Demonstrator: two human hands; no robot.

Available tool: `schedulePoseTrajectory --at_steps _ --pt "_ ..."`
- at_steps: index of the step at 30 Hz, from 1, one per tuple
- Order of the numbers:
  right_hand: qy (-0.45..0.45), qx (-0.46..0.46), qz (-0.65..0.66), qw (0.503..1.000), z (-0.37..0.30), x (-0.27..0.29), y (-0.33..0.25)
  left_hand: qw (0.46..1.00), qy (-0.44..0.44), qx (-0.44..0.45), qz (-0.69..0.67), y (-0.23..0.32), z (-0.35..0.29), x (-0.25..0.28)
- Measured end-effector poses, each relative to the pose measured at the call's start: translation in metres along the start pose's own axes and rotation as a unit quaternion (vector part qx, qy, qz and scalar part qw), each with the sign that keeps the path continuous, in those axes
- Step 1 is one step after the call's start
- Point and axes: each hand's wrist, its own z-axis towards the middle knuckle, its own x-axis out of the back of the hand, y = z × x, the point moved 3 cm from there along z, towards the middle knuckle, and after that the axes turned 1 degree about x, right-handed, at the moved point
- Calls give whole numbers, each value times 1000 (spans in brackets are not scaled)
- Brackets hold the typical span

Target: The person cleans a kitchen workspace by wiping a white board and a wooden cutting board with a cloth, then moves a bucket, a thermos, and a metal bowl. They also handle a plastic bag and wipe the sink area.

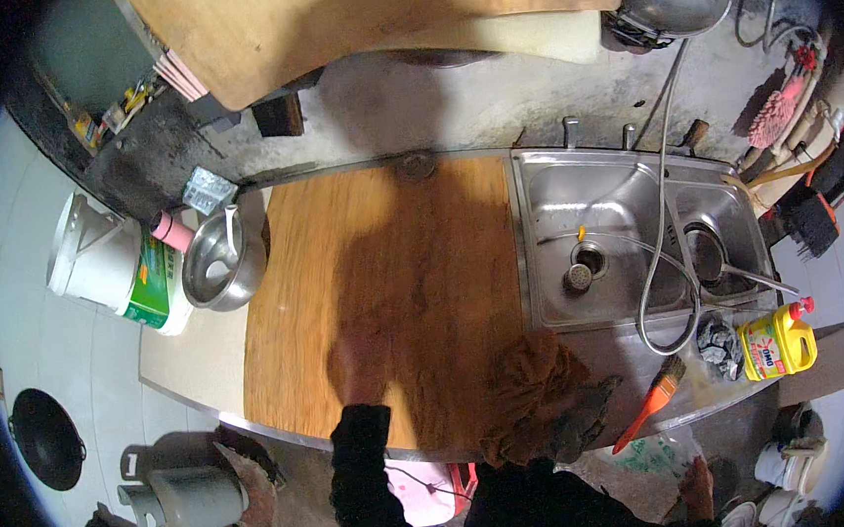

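My left hand [359, 368] reaches out of a dark sleeve over the wooden board [286, 304]. It lies in deep shadow, so its fingers do not show clearly, and no object can be made out in it. A crumpled brown cloth [531, 389] sits on the board's near right part, apart from that hand, and spreads toward the counter's front edge. Low at the right, my right hand [697, 490] hangs beside my body, below the counter edge. Its fingers are too dim to tell apart. An orange-handled brush [649, 409] lies on the steel counter nearer to that side.
A double steel sink [595, 200] with a looping grey hose [654, 285] fills the right. Beside it stands a yellow detergent jug [777, 344]. Left of the board are a metal bowl [221, 289] with a white spoon, a pink container [172, 231] and a white bucket [94, 255].
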Motion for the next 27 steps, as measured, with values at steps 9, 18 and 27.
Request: schedulePoseTrajectory --at_steps 9,18,27 --pt "87 -19 29 996 15 74 74 19 -292 142 -946 132 -33 -69" --pt "142 67 -207 966 1 71 116 -13 -94 129 -987 46 210 -31" --pt "160 130 -227 952 -90 -1 144 -284 -206 146 -925 -2 314 -81"
